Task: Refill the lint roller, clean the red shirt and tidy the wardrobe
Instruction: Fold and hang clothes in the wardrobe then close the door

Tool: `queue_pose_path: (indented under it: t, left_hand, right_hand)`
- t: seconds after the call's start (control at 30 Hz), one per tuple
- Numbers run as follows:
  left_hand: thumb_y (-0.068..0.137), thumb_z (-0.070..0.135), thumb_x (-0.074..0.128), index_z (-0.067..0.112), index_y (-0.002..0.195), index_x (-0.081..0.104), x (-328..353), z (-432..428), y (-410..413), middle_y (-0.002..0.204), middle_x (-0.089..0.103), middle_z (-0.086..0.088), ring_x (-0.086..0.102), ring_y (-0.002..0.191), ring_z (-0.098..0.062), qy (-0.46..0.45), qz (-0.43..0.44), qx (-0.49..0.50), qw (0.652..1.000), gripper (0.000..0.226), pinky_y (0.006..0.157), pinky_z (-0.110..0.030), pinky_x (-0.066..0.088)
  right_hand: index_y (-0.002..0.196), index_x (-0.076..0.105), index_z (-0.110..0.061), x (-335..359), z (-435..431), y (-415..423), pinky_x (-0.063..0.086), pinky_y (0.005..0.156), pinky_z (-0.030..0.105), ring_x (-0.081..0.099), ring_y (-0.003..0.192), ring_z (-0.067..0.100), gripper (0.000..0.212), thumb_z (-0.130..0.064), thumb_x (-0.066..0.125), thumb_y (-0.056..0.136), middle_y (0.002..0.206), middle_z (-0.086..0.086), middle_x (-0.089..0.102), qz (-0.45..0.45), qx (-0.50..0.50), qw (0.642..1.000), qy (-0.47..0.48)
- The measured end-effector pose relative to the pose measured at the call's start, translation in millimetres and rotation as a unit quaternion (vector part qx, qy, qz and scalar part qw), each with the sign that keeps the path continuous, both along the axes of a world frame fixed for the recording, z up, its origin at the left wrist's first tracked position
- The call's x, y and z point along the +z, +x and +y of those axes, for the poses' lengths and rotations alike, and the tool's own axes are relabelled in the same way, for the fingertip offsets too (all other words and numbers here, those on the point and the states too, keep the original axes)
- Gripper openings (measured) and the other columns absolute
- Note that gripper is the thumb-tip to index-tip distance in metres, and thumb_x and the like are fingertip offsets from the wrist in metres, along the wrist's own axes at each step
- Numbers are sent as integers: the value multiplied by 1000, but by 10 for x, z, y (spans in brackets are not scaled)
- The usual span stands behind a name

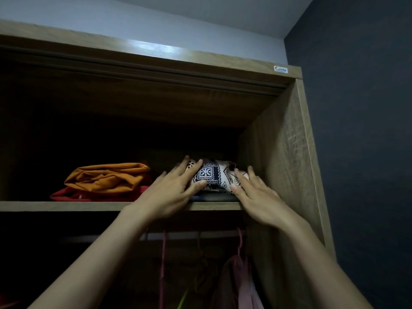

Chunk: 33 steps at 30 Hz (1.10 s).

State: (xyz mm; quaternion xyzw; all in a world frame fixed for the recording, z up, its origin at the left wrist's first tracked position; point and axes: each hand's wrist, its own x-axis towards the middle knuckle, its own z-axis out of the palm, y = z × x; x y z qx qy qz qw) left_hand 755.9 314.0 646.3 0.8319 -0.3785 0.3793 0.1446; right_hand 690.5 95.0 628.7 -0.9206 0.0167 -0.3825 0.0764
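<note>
Here, the left hand (pixel 171 191) and right hand (pixel 256 196), fingers straight, press either side of the folded patterned cloth (pixel 217 175) on the wardrobe shelf (pixel 66 206), near an orange garment (pixel 107 177).

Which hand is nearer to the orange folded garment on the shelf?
Left. The left hand rests on the patterned cloth just right of the orange garment; the right hand touches that cloth's far side, by the wardrobe wall.

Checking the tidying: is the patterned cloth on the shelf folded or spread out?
Folded: the patterned cloth sits as a compact bundle on the shelf, between the left hand and right hand.
</note>
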Motion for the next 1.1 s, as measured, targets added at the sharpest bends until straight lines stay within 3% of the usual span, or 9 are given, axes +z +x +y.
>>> queue_pose_path:
  t: [0.17, 0.27, 0.43, 0.57, 0.7, 0.8, 0.9, 1.03, 1.1]
  left_hand:
    - [100, 51, 19, 43, 151, -1, 26, -29, 30, 162, -4, 3, 2, 150, -19, 8, 5, 52, 999, 55, 120, -43, 6]
    - [100, 51, 20, 38, 152, -1, -1, -18, 30, 163, 0, 2, 4, 149, -19, -6, -7, 45, 999, 57, 120, -40, 7]
    - [90, 63, 10, 30, 153, 12, -123, 210, -1, 161, 15, 4, 9, 147, -8, -57, -158, 12, 986, 71, 117, -24, 5]
    - [97, 43, 30, 19, 148, 33, -207, 519, -85, 155, 32, -3, 24, 143, -10, -86, -267, -35, 959, 57, 114, -26, 26]
    - [98, 29, 39, 12, 142, 45, -210, 992, -137, 147, 44, -7, 39, 138, -16, -121, -324, -53, 937, 48, 114, -31, 31]
    - [99, 34, 39, 16, 143, 44, -147, 1401, -105, 142, 50, -5, 46, 131, -17, -206, -262, -10, 943, 47, 109, -43, 39]
    - [101, 40, 40, 23, 148, 34, -108, 1744, -8, 143, 49, -6, 49, 129, -20, -232, -146, 31, 961, 50, 105, -44, 43]
    - [98, 49, 34, 26, 151, 24, -64, 1947, 28, 143, 48, -16, 48, 129, -31, -236, 46, 40, 970, 58, 106, -41, 40]
    - [98, 51, 33, 24, 151, 26, -36, 1970, 71, 145, 46, -18, 46, 131, -32, -232, 90, 50, 967, 60, 104, -39, 38]
  right_hand:
    - [147, 1, -43, 41, 15, 23, 8, 118, 48, 2, 148, 22, 52, -54, 11, 97, 160, -5, -9, 32, -31, 999, -6]
    - [148, 3, -43, -9, 42, 11, 7, 118, 47, 2, 148, 21, 52, -53, 11, 98, 160, -5, -7, 1, -29, 1000, -4]
    - [148, 2, -43, -222, 226, -61, 4, 119, 42, -4, 147, 10, 55, -56, 10, 96, 159, -11, -7, -141, 53, 988, 19]
    - [147, 8, -45, -269, 550, -7, 5, 119, 36, -2, 146, 4, 60, -63, 8, 90, 160, -14, -2, -213, 116, 970, 20]
    - [144, 29, -38, -164, 1004, 81, 20, 117, 41, 20, 143, 5, 56, -58, 17, 93, 155, -12, 25, -287, 184, 939, 33]
    - [143, 34, -32, -28, 1370, 115, 31, 113, 39, 34, 136, 6, 50, -51, 26, 98, 148, -10, 37, -261, 265, 926, 63]
    - [146, 29, -29, 84, 1665, 190, 27, 111, 26, 35, 136, 10, 52, -48, 27, 98, 147, -3, 40, -207, 280, 936, 44]
    - [148, 22, -31, 117, 1887, 370, 36, 108, 42, 43, 132, 24, 57, -56, 20, 97, 140, 10, 48, -154, 224, 962, 36]
    - [147, 22, -31, 95, 1949, 452, 39, 105, 44, 46, 128, 27, 59, -58, 16, 95, 137, 13, 52, -138, 200, 969, 41]
